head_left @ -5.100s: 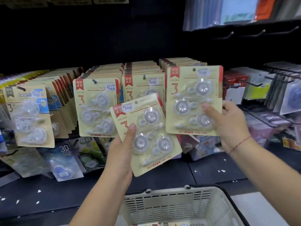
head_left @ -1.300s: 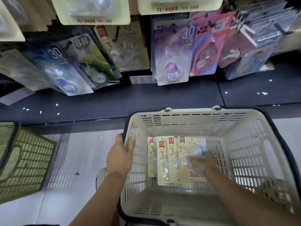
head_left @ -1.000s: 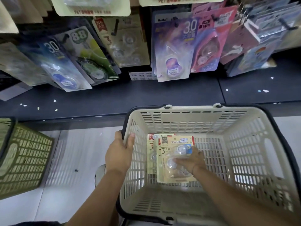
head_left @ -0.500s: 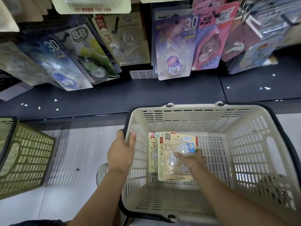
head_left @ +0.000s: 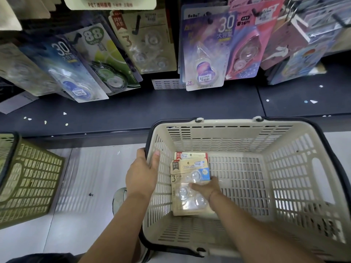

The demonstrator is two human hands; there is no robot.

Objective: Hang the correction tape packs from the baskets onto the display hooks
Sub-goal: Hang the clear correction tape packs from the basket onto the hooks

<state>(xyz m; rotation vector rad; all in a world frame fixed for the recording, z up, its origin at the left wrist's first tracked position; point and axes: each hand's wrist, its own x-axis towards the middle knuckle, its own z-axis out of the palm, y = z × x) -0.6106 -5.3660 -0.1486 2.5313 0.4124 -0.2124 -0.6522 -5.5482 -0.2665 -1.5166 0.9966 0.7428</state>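
A cream plastic basket (head_left: pixel 281 168) stands on the floor below the display. At its bottom left lies a small stack of beige correction tape packs (head_left: pixel 187 186), each with clear blisters. My right hand (head_left: pixel 206 187) reaches into the basket and lies on the top pack, fingers round its right edge. My left hand (head_left: pixel 143 173) grips the basket's left rim, thumb inside. Above, more packs hang on display hooks (head_left: pixel 136 27).
A green basket (head_left: pixel 28 185) stands on the floor at the left. A dark shelf ledge (head_left: pixel 171 105) runs between the hanging packs and the baskets. Other coloured tape packs (head_left: pixel 205 54) hang in a row overhead. The floor is pale tile.
My right hand has gathered the spread packs into one stack at the basket's left. Five seconds ago both hands held packs up at the hooks; the view has since dropped to the basket.
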